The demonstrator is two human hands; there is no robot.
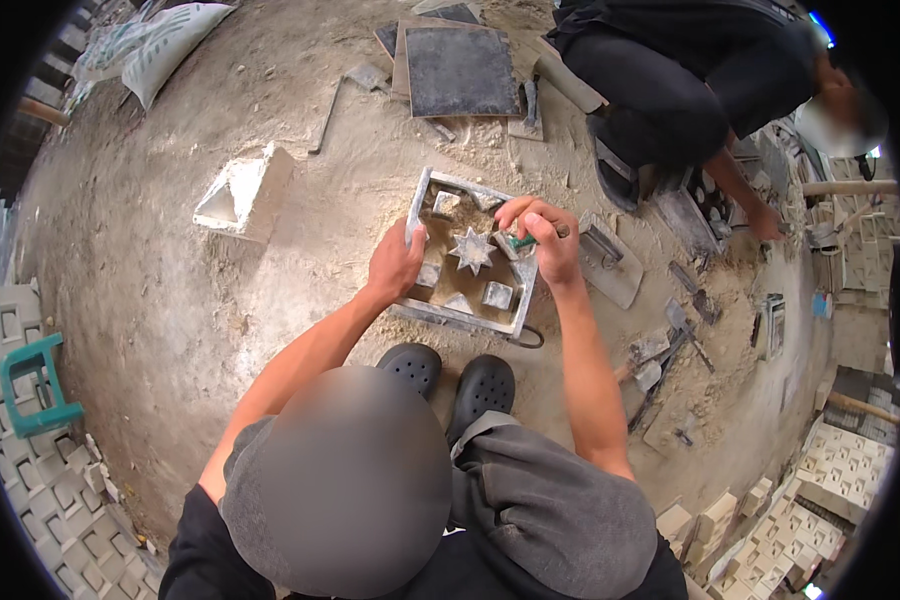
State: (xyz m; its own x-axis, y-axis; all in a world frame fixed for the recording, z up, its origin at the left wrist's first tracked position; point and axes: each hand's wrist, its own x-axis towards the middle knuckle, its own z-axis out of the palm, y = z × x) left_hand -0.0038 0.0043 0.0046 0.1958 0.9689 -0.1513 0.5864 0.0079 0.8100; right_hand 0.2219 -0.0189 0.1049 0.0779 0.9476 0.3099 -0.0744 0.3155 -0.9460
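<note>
On the ground before my feet lies a square metal mould point(520, 305) with raised walls. Inside it stand an eight-pointed star block point(472, 250) in the middle and several small blocks, such as the square one point(497, 294) at the near right. My left hand point(398, 262) is closed round the mould's left wall. Over its right side, my right hand point(545, 235) pinches a small tool with a green part point(518, 240); the fingers hide most of it, so its exact kind does not show.
A white hollow block point(242, 195) stands left of the mould. Dark square plates point(460, 72) lie beyond it. Right of it are a flat trowel-like float point(610, 262) and scattered hand tools point(676, 335). Another person point(690, 75) crouches at the far right. A green stool point(38, 385) stands left.
</note>
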